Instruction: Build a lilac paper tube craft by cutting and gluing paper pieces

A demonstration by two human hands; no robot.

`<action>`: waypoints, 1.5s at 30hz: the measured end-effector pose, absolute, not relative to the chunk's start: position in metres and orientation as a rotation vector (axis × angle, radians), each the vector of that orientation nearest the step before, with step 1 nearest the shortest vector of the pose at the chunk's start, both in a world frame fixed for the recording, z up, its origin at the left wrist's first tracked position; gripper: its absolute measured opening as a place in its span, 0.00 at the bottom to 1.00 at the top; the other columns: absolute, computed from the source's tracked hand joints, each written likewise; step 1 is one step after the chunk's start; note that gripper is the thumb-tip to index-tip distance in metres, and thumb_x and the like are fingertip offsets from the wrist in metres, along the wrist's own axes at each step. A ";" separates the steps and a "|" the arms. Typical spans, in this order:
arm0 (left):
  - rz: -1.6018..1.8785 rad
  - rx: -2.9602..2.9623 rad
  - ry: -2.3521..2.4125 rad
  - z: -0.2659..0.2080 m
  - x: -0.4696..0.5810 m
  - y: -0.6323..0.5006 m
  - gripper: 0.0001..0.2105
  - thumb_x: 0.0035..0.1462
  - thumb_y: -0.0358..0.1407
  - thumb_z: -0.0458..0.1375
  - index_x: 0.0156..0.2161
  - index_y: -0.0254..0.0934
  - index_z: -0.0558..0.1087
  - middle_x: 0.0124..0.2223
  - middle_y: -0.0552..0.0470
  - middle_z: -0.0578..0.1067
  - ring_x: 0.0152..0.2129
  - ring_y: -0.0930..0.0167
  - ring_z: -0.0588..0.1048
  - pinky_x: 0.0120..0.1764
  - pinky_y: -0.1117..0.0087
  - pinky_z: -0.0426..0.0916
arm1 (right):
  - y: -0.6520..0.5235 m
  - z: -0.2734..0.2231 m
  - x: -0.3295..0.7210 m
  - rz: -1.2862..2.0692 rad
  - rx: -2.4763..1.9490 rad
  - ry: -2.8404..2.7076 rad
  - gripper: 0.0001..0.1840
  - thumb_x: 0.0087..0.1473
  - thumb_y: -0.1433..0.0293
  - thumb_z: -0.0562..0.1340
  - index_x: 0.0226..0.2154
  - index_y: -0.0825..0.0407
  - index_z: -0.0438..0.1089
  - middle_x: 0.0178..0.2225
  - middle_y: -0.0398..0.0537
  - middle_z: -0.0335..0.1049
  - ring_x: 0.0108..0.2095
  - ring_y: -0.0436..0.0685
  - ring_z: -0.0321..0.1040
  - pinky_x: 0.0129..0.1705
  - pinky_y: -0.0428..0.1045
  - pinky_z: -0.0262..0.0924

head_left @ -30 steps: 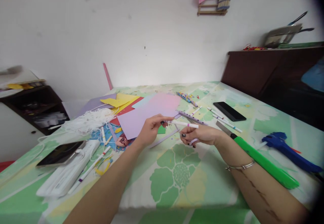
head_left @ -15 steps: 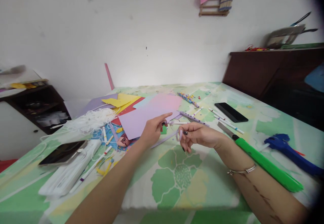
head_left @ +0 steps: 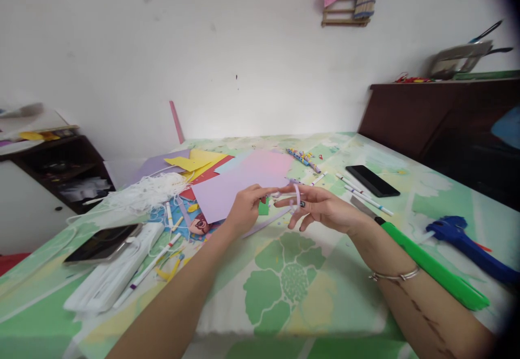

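My right hand [head_left: 325, 210] is raised over the table with its fingers spread, and a thin curled lilac paper strip [head_left: 297, 195] loops between its thumb and index finger. My left hand [head_left: 244, 210] reaches in from the other side. Its index finger points out and meets the right fingertips, while the other fingers are curled; what lies in them, if anything, is hidden. A flat lilac strip [head_left: 266, 223] lies on the cloth below the hands. Behind them, a lilac paper sheet [head_left: 221, 191] and a small green paper piece [head_left: 264, 207] rest on the table.
To the right lie a green-handled cutter [head_left: 434, 267], a blue glue gun [head_left: 471, 248], a black phone [head_left: 372, 180] and several white markers [head_left: 368, 199]. On the left are a tangle of white string [head_left: 146, 194], a power strip [head_left: 116, 269] and another phone [head_left: 101, 244].
My right fingers have spread and shifted slightly up and right, lifting the curled strip into a taller loop. My left index finger now touches the right fingertips.
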State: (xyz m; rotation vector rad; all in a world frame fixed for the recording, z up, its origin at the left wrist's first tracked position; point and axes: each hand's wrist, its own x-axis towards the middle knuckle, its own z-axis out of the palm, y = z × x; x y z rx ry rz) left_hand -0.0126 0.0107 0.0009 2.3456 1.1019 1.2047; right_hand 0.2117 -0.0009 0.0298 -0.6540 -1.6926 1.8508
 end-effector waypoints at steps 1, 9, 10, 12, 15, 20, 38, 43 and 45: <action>1.200 2.345 1.114 0.001 -0.013 0.011 0.24 0.49 0.18 0.44 0.46 0.37 0.74 0.28 0.53 0.68 0.26 0.74 0.68 0.33 0.73 0.62 | -0.001 0.031 0.213 1.845 -0.650 -1.673 0.30 0.50 0.72 0.61 0.56 0.48 0.56 0.57 0.59 0.57 0.36 0.55 0.73 0.34 0.48 0.69; 1.069 2.372 1.098 0.001 -0.012 0.010 0.25 0.46 0.18 0.44 0.43 0.36 0.76 0.28 0.52 0.68 0.26 0.74 0.67 0.33 0.73 0.62 | 0.000 0.037 0.219 1.743 -0.725 -1.618 0.36 0.44 0.76 0.60 0.57 0.47 0.54 0.61 0.60 0.49 0.27 0.51 0.73 0.22 0.43 0.66; 1.067 2.363 1.083 0.001 -0.012 0.010 0.25 0.46 0.18 0.43 0.42 0.37 0.76 0.28 0.52 0.69 0.25 0.74 0.67 0.33 0.73 0.62 | 0.001 0.037 0.220 1.706 -0.760 -1.621 0.36 0.43 0.77 0.59 0.56 0.48 0.55 0.61 0.61 0.50 0.23 0.48 0.72 0.19 0.42 0.64; 1.055 2.337 1.054 0.002 -0.012 0.010 0.24 0.46 0.19 0.43 0.42 0.36 0.76 0.27 0.52 0.69 0.25 0.74 0.67 0.33 0.73 0.62 | 0.002 0.036 0.222 1.659 -0.825 -1.635 0.34 0.41 0.78 0.57 0.54 0.50 0.58 0.59 0.62 0.54 0.17 0.44 0.67 0.14 0.41 0.59; 1.009 2.313 0.998 0.002 -0.012 0.011 0.23 0.47 0.20 0.44 0.42 0.37 0.77 0.26 0.52 0.68 0.24 0.74 0.66 0.32 0.73 0.61 | 0.005 0.032 0.226 1.712 -0.892 -1.687 0.31 0.41 0.78 0.54 0.52 0.50 0.60 0.54 0.60 0.62 0.10 0.39 0.56 0.08 0.40 0.47; 0.963 2.271 0.911 0.003 -0.012 0.011 0.21 0.49 0.22 0.45 0.40 0.37 0.78 0.26 0.52 0.67 0.23 0.75 0.65 0.30 0.73 0.60 | 0.007 0.030 0.233 1.905 -0.867 -1.754 0.32 0.43 0.78 0.54 0.53 0.48 0.60 0.47 0.54 0.71 0.09 0.37 0.43 0.08 0.40 0.37; 1.079 1.934 1.098 0.002 -0.016 0.016 0.20 0.49 0.26 0.47 0.44 0.32 0.76 0.23 0.54 0.66 0.19 0.77 0.59 0.24 0.75 0.56 | 0.001 0.032 0.225 1.845 -0.543 -1.745 0.44 0.46 0.78 0.57 0.61 0.38 0.40 0.62 0.60 0.48 0.21 0.47 0.71 0.20 0.43 0.63; 1.083 2.028 1.175 0.000 -0.019 0.019 0.22 0.48 0.25 0.45 0.44 0.33 0.76 0.26 0.51 0.69 0.23 0.75 0.63 0.27 0.75 0.59 | -0.002 0.034 0.224 1.808 -0.585 -1.734 0.52 0.45 0.81 0.57 0.62 0.30 0.29 0.63 0.58 0.44 0.23 0.49 0.73 0.21 0.44 0.65; 1.061 2.069 1.172 0.001 -0.019 0.018 0.22 0.47 0.24 0.45 0.43 0.33 0.77 0.26 0.51 0.69 0.23 0.74 0.64 0.28 0.74 0.59 | -0.003 0.036 0.225 1.789 -0.631 -1.744 0.53 0.45 0.80 0.57 0.61 0.30 0.28 0.64 0.58 0.42 0.23 0.50 0.73 0.21 0.44 0.65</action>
